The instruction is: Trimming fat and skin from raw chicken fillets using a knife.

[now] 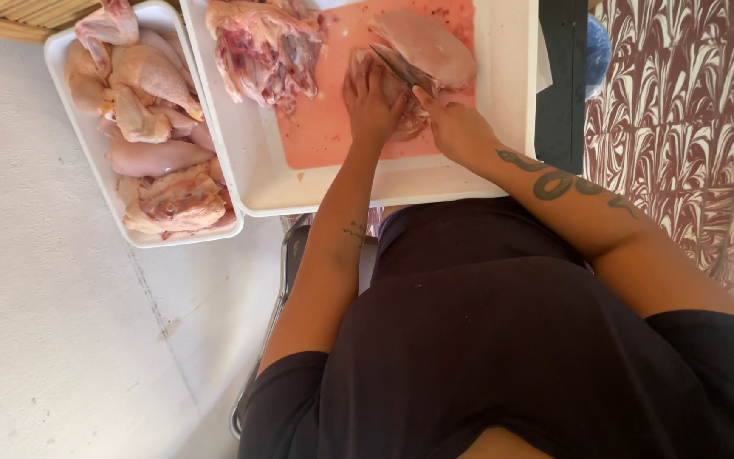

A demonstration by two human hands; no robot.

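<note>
Pressing down on a raw chicken piece (401, 115) near the front edge of the pink cutting board (324, 127), the left hand (371, 102) lies flat, fingers together and extended over the meat. Right hand (456, 127) is wrapped around a knife handle, fingers curled tight; the knife (401, 66) blade angles up and left across the piece, between the two hands. A larger pale chicken breast (426, 42) lies just beyond the blade, touching or nearly touching the held piece. A stripped carcass (265, 47) sits at the board's left end. Board rests inside a large white tray (503, 102). Beside it to the left, a smaller white tray (70, 119) holds a pile of cut chicken parts (150, 127). Grey floor (61, 323) below
</note>
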